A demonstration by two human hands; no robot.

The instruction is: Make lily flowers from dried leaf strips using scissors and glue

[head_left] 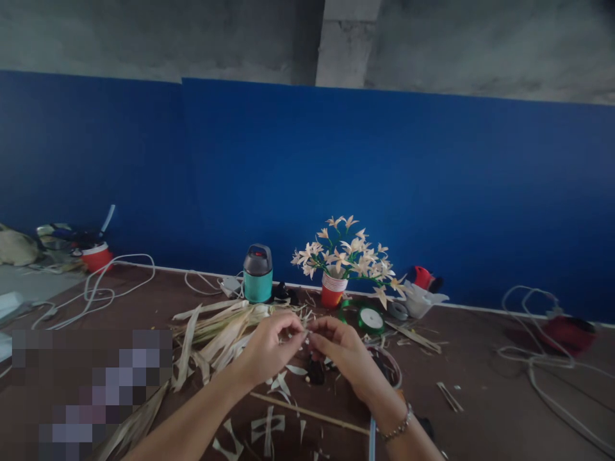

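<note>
My left hand (276,342) and my right hand (343,355) meet fingertip to fingertip above the brown table (473,429). Both are closed in a pinch around something small and pale, too small to make out. A bracelet (400,426) circles my right wrist. Beneath and left of my hands lies a heap of dried corn husks (218,349). Cut husk pieces (268,428) are scattered nearer to me, with a thin stick (314,413) lying across the table among them. Beyond my right hand stands a red and white paper cup (332,294) holding pale artificial flowers (362,256) on green stems.
Behind the husks is a teal container with a dark lid (258,282). Right of the cup sit a green ribbon spool (371,319) and a white plastic bag (421,299). White cables (98,291) run at left and right. A blue partition (307,166) borders the back.
</note>
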